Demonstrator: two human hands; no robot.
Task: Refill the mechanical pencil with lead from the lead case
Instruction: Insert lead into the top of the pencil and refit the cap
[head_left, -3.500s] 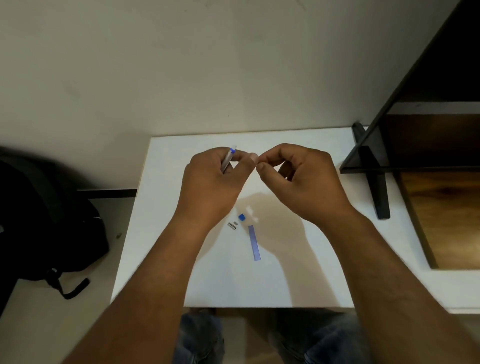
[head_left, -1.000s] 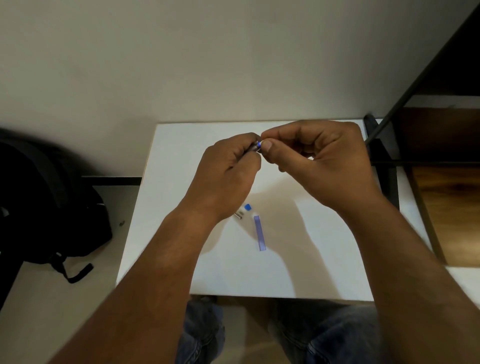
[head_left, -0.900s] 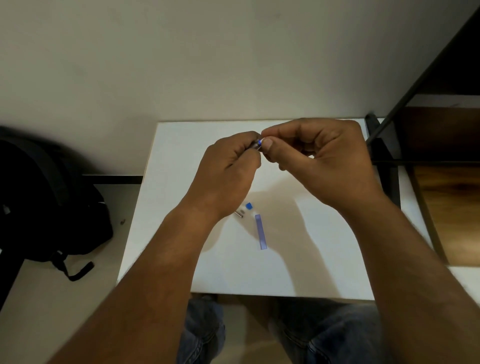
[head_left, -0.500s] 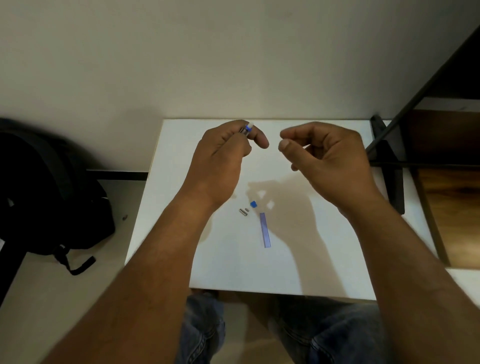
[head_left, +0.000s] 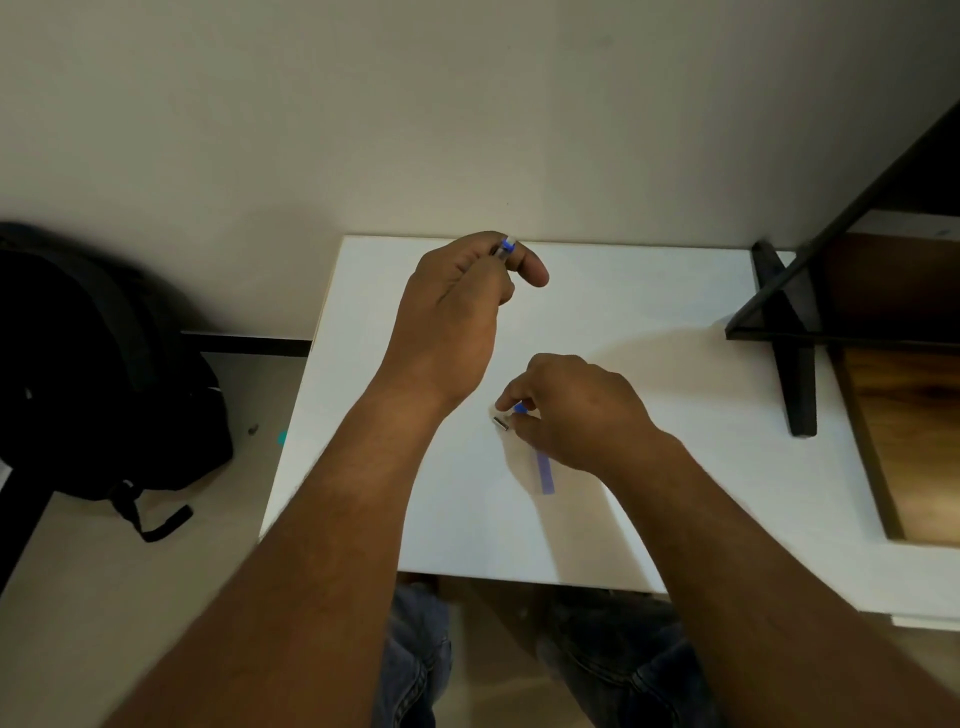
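My left hand (head_left: 452, 312) is raised over the far part of the white table (head_left: 649, 312) and grips the mechanical pencil (head_left: 504, 246); only its clear and blue end shows above the fingers. My right hand (head_left: 576, 410) is down on the table with thumb and forefinger pinched on the small blue cap (head_left: 519, 409), which still rests on the surface. A tiny metal piece (head_left: 501, 423) lies just left of those fingertips. The translucent blue lead case (head_left: 544, 472) lies flat, partly hidden under my right hand.
A black backpack (head_left: 104, 364) sits on the floor to the left. A dark shelf frame (head_left: 795, 332) and a wooden panel (head_left: 904, 415) stand at the table's right. A wall runs along the far edge.
My right hand has left the pencil's end and dropped to the small parts on the table. My left hand keeps the pencil raised, a little farther back.
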